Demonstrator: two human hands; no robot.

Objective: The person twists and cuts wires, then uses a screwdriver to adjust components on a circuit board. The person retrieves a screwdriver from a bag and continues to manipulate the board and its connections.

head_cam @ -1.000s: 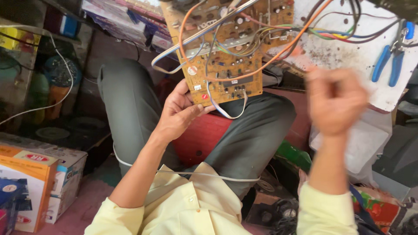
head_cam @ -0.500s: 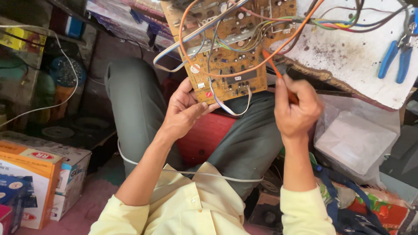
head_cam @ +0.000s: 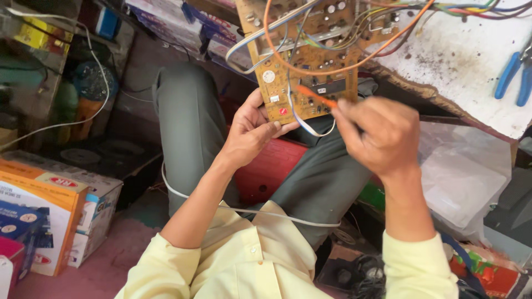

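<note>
A tan circuit board [head_cam: 302, 61] with many coloured wires stands tilted above my lap. My left hand [head_cam: 249, 133] grips its lower edge from below, thumb on the front. My right hand [head_cam: 379, 135] is closed around a thin orange-tipped tool [head_cam: 316, 95], its tip touching the board near a dark chip. An orange wire [head_cam: 332, 71] loops across the board's face. A white cable [head_cam: 310, 132] hangs in a loop under the board.
A stained white worktop [head_cam: 460, 66] lies at the upper right with blue-handled pliers [head_cam: 512, 75] on it. Cardboard boxes [head_cam: 47, 213] stand at the lower left. A red stool [head_cam: 271, 166] shows between my knees. Clear plastic bags [head_cam: 471, 182] sit at the right.
My right hand came in from the right and lowered toward the board, bringing the orange tool's tip onto it. The left hand kept its hold on the board.
</note>
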